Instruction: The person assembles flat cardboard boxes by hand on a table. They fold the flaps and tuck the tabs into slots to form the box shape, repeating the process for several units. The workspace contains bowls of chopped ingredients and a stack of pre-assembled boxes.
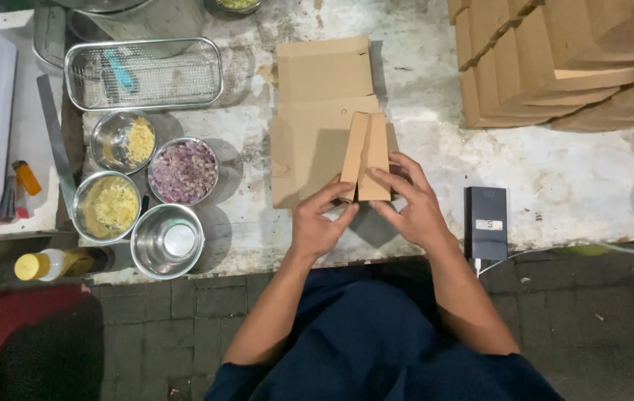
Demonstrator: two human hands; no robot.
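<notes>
Both hands work on a flat cardboard box (pixel 322 122) that lies in the middle of the surface (pixel 554 178). Its long axis runs from near to far, with the far flap pointing away from the person. At its near right part, two narrow flaps (pixel 366 157) stand up and lean together; their long axis also goes near to far, a little tilted.

The left hand (pixel 318 224) pinches the near end of the left flap between thumb and fingers, so its grip is closed on the flap. The right hand (pixel 412 204) has its fingers pressed on the near end of the right flap, holding it.

To the left stand four metal bowls: one with chopped red onion (pixel 183 171), two with yellow bits (pixel 107 206), one empty (pixel 167 240). Far of them is a wire basket (pixel 144 73). A dark power bank (pixel 485 222) lies right of the right hand. At the far right a stack of folded boxes (pixel 554 63) is cut off by the edge.

The near edge of the box is hidden by the hands, and the box's underside cannot be seen.
</notes>
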